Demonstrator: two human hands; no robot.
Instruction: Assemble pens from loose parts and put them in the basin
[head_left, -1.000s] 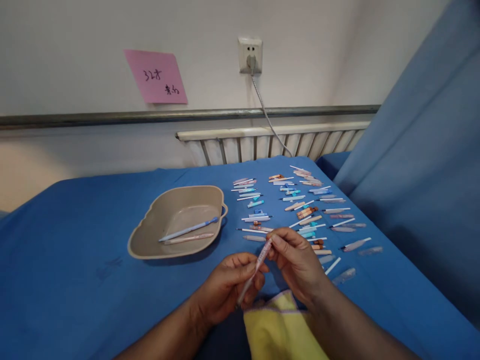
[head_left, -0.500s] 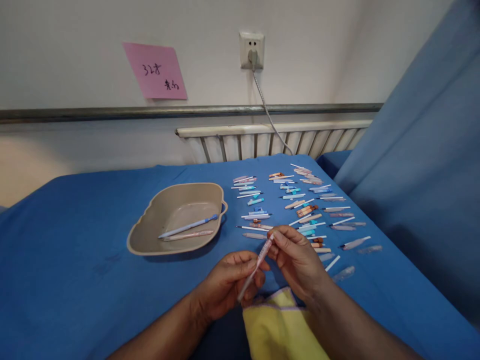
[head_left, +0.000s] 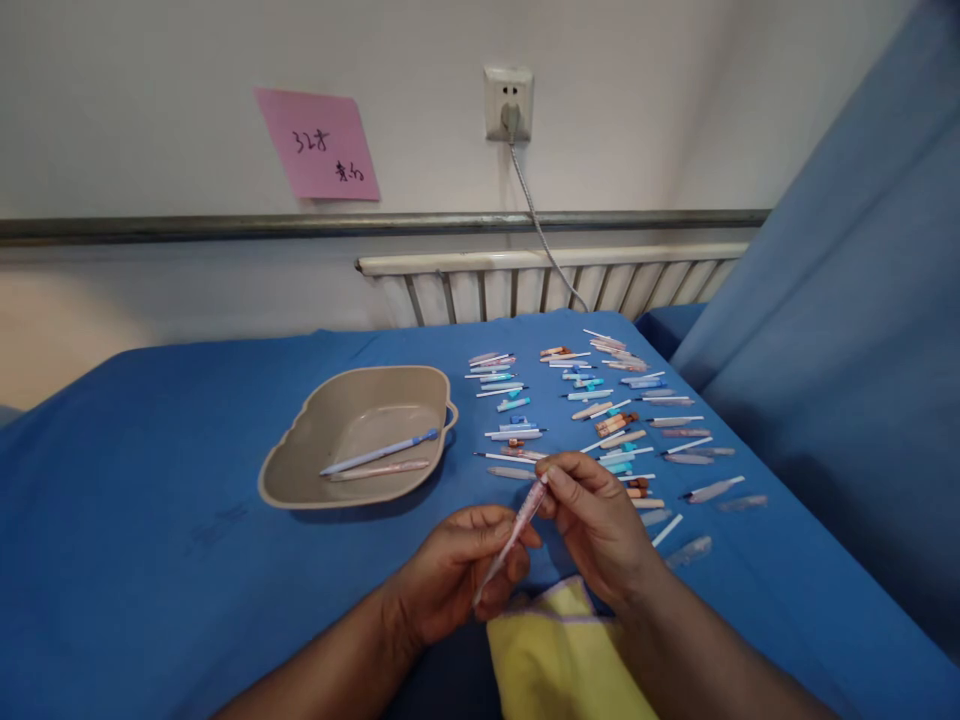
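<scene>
A pink pen (head_left: 525, 513) slants between my two hands over the near edge of the blue-covered table. My left hand (head_left: 469, 560) is closed around its lower barrel, thumb on top. With thumb and fingertips, my right hand (head_left: 596, 520) pinches the pen's upper end; that tip is mostly covered by the fingers. To the left stands a beige plastic basin (head_left: 300, 440) with a handle loop on its right side. Inside it lie a blue pen (head_left: 379, 452) and a pink pen (head_left: 382, 470), side by side.
Pen parts (head_left: 514, 378), barrels, white refills and caps, lie in rough columns beyond and right of my hands. A yellow cloth (head_left: 555, 660) is at the near edge. Behind are a radiator (head_left: 480, 264) and a plugged-in cable (head_left: 534, 215); a blue curtain (head_left: 840, 220) hangs at right.
The view has shifted slightly, so the scene sits a little further right. Both hands keep their hold on the pink pen, which appears turned a little about its length.
</scene>
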